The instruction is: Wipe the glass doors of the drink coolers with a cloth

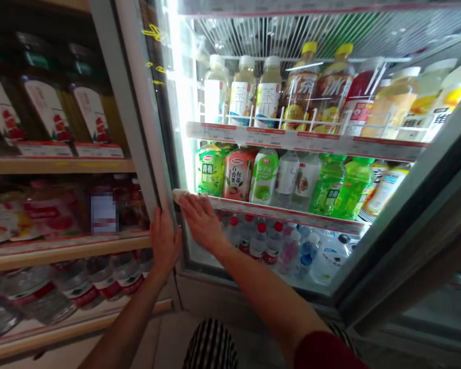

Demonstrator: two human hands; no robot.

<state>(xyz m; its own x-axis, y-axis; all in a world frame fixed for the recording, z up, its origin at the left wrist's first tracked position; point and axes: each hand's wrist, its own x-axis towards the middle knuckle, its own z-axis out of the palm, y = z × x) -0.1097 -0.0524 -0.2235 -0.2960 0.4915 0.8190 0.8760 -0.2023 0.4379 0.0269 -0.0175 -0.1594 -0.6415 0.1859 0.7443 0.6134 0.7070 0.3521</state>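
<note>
Head view: both bare hands are at a lit drinks fridge, side by side and apart.
Right hand: the right hand (203,219) reaches in from a dark-red sleeve (325,351), fingers stretched forward over a white cloth; whether they grip it or only press it, I cannot tell.
White cloth: the white cloth (180,194) lies under and just beyond the right fingertips, at the left end of the lower price strip.
Price strip: the lower price strip (284,211) runs away to the right of that hand.
Left hand: the left hand (164,241) is open and holds nothing, its fingers pointing up against the metal frame (151,159) beside the fridge opening.
Bottles just beyond the right hand: a green bottle (209,171), then a reddish bottle (237,177) and a white-and-green bottle (264,177), standing upright.
Higher, well beyond it: white-capped bottles (243,97) and yellow-capped bottles (301,92) behind an upper price strip (311,141).
Below and right of it: red-capped bottles (259,241).
Left of the left hand: wooden shelves (72,166) bearing tall dark bottles (46,102) higher up and clear bottles (34,292) lower down.
Nearer than both hands: a knee in checked cloth (211,346).
</note>
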